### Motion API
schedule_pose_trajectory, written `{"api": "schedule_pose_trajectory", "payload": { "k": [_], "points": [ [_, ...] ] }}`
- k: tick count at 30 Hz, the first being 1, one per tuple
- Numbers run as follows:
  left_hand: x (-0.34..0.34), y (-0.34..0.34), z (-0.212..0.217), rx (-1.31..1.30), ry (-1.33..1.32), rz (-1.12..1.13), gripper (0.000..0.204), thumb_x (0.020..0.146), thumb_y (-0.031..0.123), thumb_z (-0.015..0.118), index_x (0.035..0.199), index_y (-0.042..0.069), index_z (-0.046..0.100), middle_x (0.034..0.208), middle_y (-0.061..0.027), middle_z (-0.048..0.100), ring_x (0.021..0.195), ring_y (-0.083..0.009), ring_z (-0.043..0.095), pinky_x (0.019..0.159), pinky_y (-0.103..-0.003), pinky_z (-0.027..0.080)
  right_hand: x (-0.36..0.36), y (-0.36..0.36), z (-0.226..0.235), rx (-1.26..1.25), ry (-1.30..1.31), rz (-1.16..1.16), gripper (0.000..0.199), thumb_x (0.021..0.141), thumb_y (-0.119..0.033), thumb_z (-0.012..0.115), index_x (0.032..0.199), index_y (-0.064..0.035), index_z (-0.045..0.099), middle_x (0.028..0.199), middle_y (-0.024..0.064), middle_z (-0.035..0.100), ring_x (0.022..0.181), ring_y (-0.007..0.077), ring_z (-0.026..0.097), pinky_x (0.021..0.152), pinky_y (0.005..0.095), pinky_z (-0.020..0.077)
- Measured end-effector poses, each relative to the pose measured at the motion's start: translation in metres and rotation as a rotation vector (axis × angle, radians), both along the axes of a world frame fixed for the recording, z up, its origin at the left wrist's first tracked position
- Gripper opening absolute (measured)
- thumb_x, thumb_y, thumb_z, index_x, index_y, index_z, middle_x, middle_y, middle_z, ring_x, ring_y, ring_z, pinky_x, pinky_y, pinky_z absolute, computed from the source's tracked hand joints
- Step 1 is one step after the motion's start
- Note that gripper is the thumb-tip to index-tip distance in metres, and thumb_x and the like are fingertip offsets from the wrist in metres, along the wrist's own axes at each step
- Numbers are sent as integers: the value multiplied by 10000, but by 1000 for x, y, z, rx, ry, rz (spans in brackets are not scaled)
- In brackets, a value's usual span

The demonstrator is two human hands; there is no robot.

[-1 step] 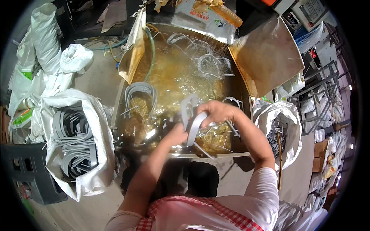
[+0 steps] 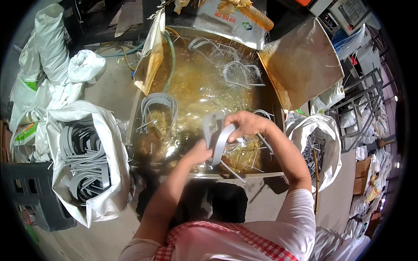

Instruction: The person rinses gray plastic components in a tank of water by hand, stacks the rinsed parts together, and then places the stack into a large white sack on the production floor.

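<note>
Flanking the water tank (image 2: pixel 278 176): two white sacks (image 2: pixel 109 182) of grey U-shaped strips (image 2: pixel 82 161).

Left arm: we reach it forward from the lower edge, forearm bare.
Left hand (image 2: pixel 199 152): fingers curled, palm turned inward.
Right arm: bent at the elbow, white sleeve.
Right hand (image 2: pixel 246 124): we close it in a grip, knuckles up, just beside the left.
</note>
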State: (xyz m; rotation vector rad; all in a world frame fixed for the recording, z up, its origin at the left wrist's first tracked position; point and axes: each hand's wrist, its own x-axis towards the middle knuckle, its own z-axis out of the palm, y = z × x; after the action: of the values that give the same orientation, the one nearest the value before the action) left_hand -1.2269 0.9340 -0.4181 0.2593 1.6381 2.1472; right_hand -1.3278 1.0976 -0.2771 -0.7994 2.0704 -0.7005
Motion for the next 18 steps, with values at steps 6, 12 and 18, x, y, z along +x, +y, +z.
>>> {"api": "schedule_pose_trajectory", "payload": {
  "k": [6, 12, 18],
  "points": [
    [3, -4, 17, 451, -209, -73, 751, 726, 418, 679, 1262, 8, 349, 1119, -155, 531, 983, -263, 566, 852, -375, 468, -15, 16, -5, -100, 185, -36, 355, 629, -121, 762, 924, -49, 579, 807, 49, 614, 756, 148, 564, 681, 274, 443],
    [8, 13, 20, 527, -282, 317, 409, 756, 58, 573, 1144, -17, 464, 997, -120, 569, 882, -211, 588, 781, -347, 485, 11, -4, -28, -72, 1068, -103, 539, 600, -208, 757, 1086, -109, 545, 1171, 122, 498, 1075, 289, 449, 927, 448, 284],
    [5, 26, 6, 435, -217, 543, 329, 788, 32, 535, 1113, 1, 492, 995, -71, 571, 892, -166, 561, 757, -295, 458, 73, -15, -82, -118, 997, -521, 465, 775, -248, 625, 1128, 1, 453, 1129, 163, 489, 1088, 326, 427, 939, 437, 308]
  ]
}}
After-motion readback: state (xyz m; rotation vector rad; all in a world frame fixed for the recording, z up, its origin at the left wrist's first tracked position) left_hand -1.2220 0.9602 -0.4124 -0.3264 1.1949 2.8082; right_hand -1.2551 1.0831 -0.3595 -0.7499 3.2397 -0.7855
